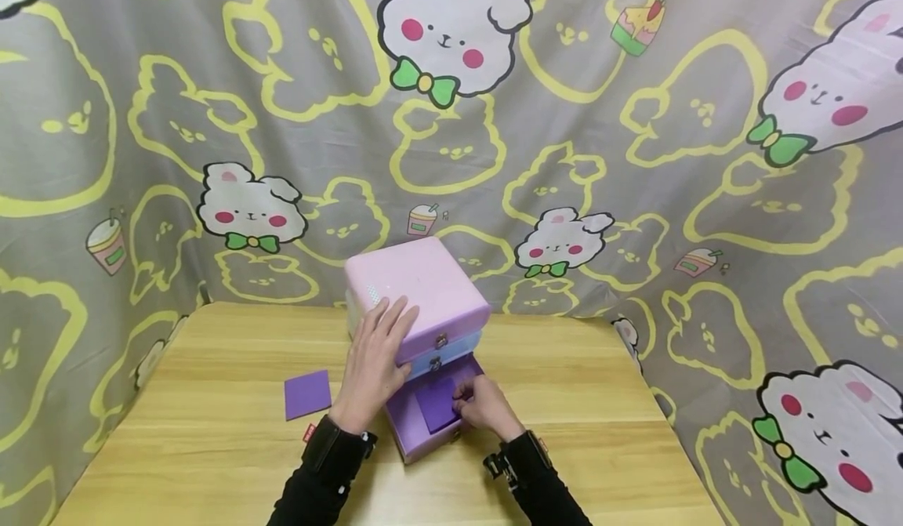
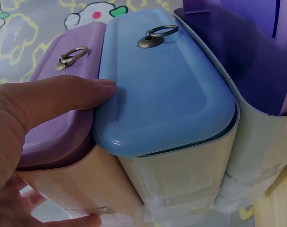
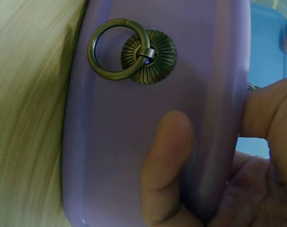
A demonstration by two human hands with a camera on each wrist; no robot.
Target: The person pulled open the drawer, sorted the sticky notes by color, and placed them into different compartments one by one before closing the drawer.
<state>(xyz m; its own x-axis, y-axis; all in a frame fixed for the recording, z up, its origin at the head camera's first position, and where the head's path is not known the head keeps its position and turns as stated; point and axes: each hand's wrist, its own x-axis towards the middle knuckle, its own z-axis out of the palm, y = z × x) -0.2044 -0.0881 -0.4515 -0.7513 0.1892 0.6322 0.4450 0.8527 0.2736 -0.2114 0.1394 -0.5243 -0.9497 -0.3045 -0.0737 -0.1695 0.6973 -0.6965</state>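
Observation:
A small chest with a pink top (image 1: 423, 275) stands on the table, its bottom drawer (image 1: 407, 426) pulled out. My left hand (image 1: 375, 365) rests on the chest's left side, fingers extended over the top. Its thumb touches the front of the blue middle drawer (image 2: 167, 90), beside the lilac top drawer (image 2: 63, 127). Inside the bottom drawer lies a flat purple square (image 1: 436, 404). My right hand (image 1: 488, 408) pinches that square at its right edge. In the right wrist view, one finger hangs over the lilac drawer front (image 3: 120, 142), below its ring pull (image 3: 117, 49).
Left of the chest, a second purple square (image 1: 307, 394) lies on the wooden table (image 1: 233, 377). A small red tag (image 1: 309, 432) shows near my left wrist. Behind the table hangs a grey curtain (image 1: 451, 173) with cartoon prints.

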